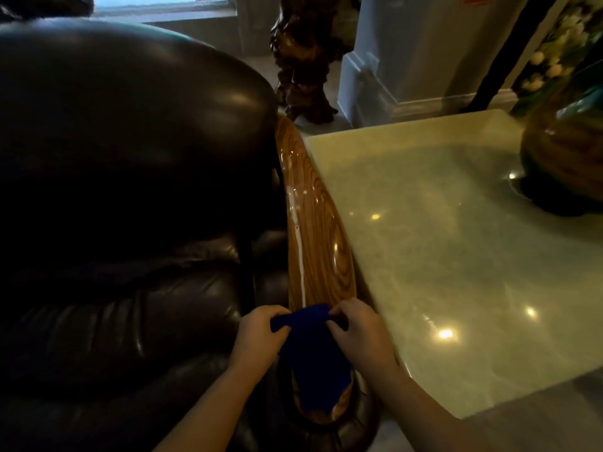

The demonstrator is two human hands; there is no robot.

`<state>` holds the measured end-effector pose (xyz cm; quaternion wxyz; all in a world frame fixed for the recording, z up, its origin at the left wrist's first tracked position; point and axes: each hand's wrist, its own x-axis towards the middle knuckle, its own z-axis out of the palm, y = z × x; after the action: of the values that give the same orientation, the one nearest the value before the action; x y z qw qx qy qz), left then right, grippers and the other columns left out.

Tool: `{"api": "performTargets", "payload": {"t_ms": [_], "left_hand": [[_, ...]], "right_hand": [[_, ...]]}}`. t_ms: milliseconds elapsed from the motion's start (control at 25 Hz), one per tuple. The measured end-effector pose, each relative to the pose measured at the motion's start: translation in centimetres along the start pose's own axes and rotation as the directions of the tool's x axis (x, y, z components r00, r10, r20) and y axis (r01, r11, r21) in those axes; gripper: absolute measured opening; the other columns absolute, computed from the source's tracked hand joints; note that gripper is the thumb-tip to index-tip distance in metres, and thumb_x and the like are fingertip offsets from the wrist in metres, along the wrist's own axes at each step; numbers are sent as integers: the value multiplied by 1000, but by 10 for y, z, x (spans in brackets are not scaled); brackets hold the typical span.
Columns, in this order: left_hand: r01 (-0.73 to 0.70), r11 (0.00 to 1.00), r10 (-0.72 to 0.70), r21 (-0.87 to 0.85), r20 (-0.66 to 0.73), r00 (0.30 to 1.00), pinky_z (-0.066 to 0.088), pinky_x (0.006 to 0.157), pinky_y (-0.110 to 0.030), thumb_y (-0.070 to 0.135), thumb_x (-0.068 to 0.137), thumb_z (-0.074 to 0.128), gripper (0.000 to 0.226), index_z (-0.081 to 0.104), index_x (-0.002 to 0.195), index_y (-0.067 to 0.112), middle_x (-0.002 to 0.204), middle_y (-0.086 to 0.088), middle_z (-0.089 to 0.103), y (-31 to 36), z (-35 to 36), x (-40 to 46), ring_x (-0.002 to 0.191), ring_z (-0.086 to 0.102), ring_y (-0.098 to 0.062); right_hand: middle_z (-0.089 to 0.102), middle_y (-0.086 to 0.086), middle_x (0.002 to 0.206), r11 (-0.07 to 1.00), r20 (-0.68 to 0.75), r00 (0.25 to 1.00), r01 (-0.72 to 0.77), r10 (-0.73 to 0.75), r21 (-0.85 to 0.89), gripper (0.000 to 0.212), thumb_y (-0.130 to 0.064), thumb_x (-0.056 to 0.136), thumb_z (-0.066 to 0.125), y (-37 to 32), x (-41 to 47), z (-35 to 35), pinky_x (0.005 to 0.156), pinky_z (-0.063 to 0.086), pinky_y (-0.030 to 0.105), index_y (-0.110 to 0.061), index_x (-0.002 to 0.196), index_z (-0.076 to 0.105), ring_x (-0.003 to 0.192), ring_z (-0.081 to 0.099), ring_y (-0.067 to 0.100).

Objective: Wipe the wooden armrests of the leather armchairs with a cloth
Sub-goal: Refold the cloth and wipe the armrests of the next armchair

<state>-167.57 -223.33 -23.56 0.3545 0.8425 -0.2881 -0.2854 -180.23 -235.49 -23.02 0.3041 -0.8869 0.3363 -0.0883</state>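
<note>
A dark leather armchair [124, 197] fills the left half of the view. Its glossy wooden armrest [313, 230] runs from the chair's back down toward me, with a pale streak along its length. A dark blue cloth [313, 353] lies draped over the near end of the armrest. My left hand [261, 337] pinches the cloth's top left corner. My right hand [359, 334] pinches its top right corner. Both hands hold the cloth's upper edge across the armrest.
A polished pale stone table [440, 239] stands right beside the armrest. A round wooden vase [564, 158] with flowers sits at its far right corner. A carved dark wood stand [300, 60] and a white column base [408, 60] stand behind.
</note>
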Motion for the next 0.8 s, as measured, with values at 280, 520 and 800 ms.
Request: {"api": "performTargets", "payload": {"t_ms": [280,520,800], "left_hand": [[-118,993,119,19,-240,964,43,98,-25,13,85,56,39,52,124,20,126,8,52,-24,42,26,117,49,-10],[-225,942,279,247,-206,938,-6,114,-28,39,90,11,55,-21,135,44,148,24,-23,-42,87,9,137,-19,5],[-182,943,258,280,-268,928,-1,116,-32,40,89,8,56,-23,135,33,149,15,-19,-45,109,40,138,-20,1]], "right_hand": [[60,-1,95,999,-185,982,19,-27,-44,13,-20,81,65,30,27,37,73,33,7,-16,93,64,93,52,10],[26,3,151,991,-324,940,72,-104,-109,51,-36,93,33,42,-3,71,116,16,36,-24,142,25,142,13,15],[3,0,155,990,-269,960,47,-82,-133,53,-39,94,15,54,20,98,117,8,39,-24,144,3,144,-1,16]]}}
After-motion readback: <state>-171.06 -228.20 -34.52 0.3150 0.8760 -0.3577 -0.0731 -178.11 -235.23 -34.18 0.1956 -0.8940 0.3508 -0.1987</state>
